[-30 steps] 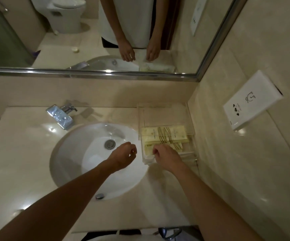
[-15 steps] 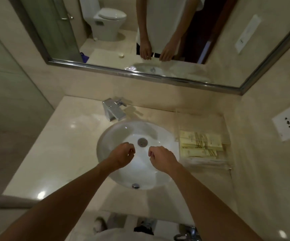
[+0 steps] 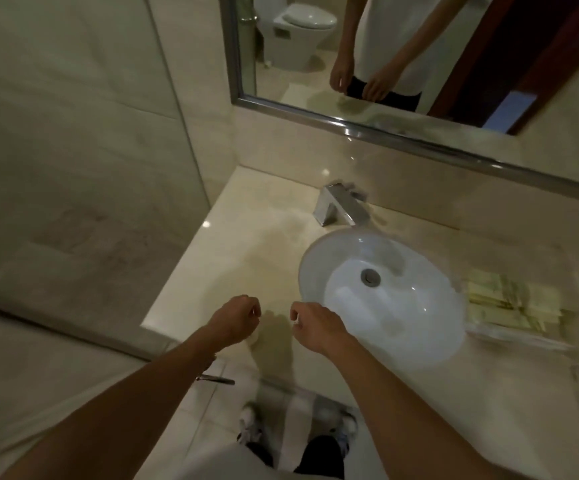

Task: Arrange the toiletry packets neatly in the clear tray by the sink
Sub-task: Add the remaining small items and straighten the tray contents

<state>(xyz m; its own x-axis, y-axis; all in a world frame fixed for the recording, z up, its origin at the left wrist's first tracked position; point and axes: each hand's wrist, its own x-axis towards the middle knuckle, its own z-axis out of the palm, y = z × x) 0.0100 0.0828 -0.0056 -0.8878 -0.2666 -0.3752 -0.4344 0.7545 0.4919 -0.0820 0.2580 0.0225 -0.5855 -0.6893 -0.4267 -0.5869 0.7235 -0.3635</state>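
Several pale yellow toiletry packets lie stacked flat in the clear tray on the counter, right of the white sink. My left hand hovers over the counter's front left corner, fingers loosely curled with nothing in them. My right hand hangs at the sink's front left rim, also curled and holding nothing. Both hands are well to the left of the tray.
A chrome faucet stands behind the sink. A framed mirror runs along the back wall. A glass partition closes the left side. The beige counter extends left of the sink; my shoes show on the floor below.
My right hand has left the tray and both hands have drawn back leftwards, away from the packets. The view has swung left, putting the tray at the right edge.
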